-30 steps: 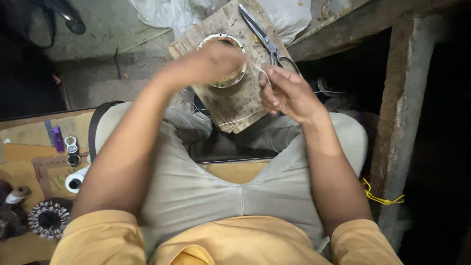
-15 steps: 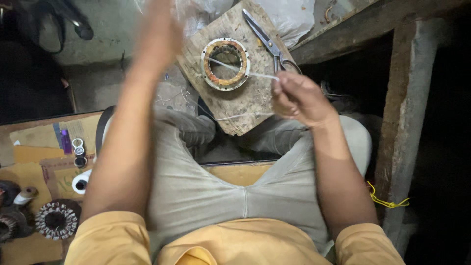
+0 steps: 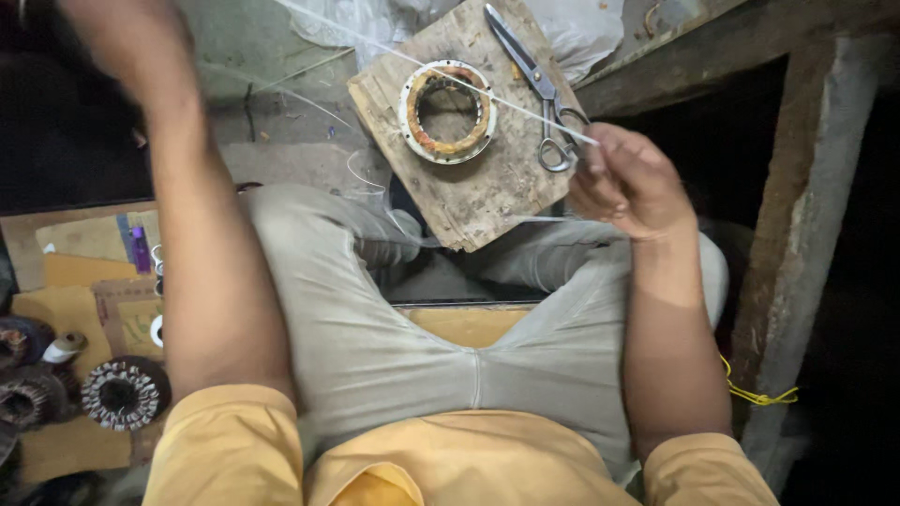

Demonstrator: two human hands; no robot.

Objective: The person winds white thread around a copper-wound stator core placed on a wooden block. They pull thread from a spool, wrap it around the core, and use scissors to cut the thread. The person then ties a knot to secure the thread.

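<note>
Both hands tension a white thread [image 3: 506, 101]: right hand [image 3: 626, 183] still pinching it, left hand [image 3: 117, 42] now raised higher, its grip blurred, above the stator ring [image 3: 448, 112].

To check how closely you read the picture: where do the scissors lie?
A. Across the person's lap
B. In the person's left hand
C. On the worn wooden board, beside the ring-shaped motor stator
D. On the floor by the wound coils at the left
C: the scissors lie flat on the wooden board, just right of the motor stator, with their handles close to the right hand, which pinches a thin white strand.
</note>
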